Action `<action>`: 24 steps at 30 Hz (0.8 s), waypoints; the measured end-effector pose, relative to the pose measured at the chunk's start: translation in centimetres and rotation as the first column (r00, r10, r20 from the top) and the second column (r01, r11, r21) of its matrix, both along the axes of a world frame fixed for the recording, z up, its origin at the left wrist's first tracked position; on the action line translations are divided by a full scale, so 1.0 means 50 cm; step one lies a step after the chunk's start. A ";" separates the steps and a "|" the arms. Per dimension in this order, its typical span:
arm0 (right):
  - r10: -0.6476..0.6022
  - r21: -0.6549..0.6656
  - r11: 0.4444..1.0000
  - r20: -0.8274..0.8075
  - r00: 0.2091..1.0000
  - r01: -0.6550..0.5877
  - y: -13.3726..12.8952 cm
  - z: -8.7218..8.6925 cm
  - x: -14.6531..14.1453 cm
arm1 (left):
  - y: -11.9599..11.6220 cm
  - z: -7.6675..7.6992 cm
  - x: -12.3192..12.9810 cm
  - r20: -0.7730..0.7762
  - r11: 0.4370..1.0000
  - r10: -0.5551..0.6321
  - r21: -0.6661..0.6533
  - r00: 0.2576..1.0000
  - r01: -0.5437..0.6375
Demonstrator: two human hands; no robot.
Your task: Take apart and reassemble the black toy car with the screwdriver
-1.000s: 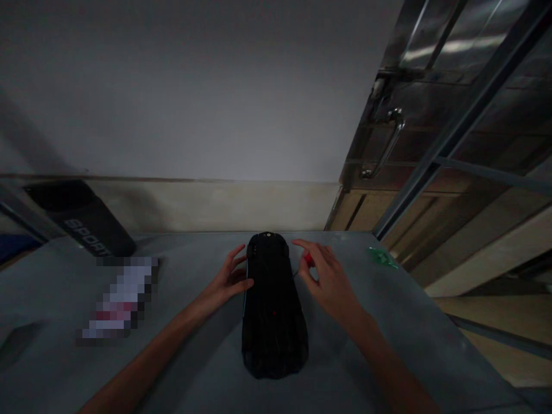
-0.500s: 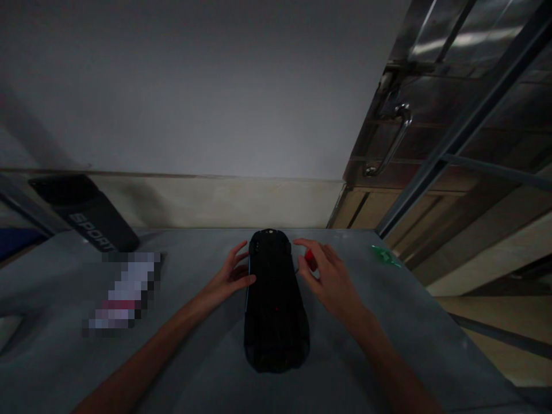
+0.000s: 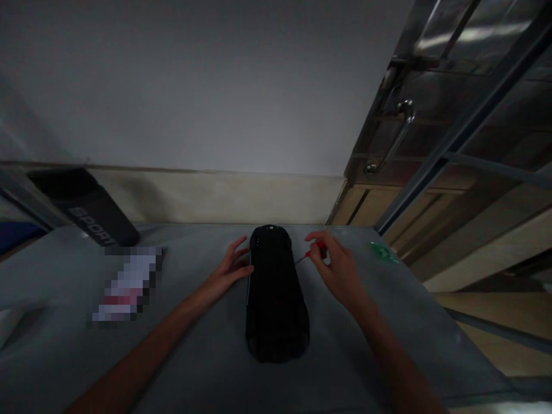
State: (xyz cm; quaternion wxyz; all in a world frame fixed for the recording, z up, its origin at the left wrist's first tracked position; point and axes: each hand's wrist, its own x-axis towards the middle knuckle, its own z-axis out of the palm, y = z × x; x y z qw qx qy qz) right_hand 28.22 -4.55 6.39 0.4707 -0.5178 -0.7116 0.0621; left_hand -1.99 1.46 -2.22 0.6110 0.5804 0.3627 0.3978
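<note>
Two hands (image 3: 226,270) (image 3: 340,269), one red screwdriver (image 3: 321,246), one black car (image 3: 277,293)

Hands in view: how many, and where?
2: left hand, at the left edge of the black object; right hand, off its right side, holding a red-handled tool. None look hidden.

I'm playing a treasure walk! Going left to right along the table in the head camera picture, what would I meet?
Pale object at the edge, dark SPORT object, left hand, black car-shaped object, red-handled tool, right hand, small green thing.
</note>
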 end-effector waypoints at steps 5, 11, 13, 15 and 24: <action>-0.058 -0.103 0.994 -0.183 0.981 0.040 0.016 -0.003 0.008 | -0.004 0.009 0.008 0.039 0.995 0.038 -0.096 0.999 -0.034; 0.183 -0.199 0.952 -0.233 0.955 -0.231 0.014 -0.004 -0.058 | 0.001 0.006 0.013 0.040 0.996 0.038 -0.088 0.998 -0.034; 0.253 -0.208 0.933 -0.202 0.946 -0.294 0.013 0.003 -0.084 | 0.001 0.007 0.014 0.055 0.996 0.025 -0.088 0.998 -0.020; 0.299 -0.226 0.919 -0.135 0.945 -0.323 0.015 0.013 -0.104 | -0.001 0.011 0.015 0.064 0.996 0.022 -0.091 0.998 -0.017; 0.378 -0.304 0.905 0.255 0.890 -0.297 0.036 0.076 -0.141 | -0.002 0.012 0.015 0.071 0.996 0.028 -0.087 0.997 -0.022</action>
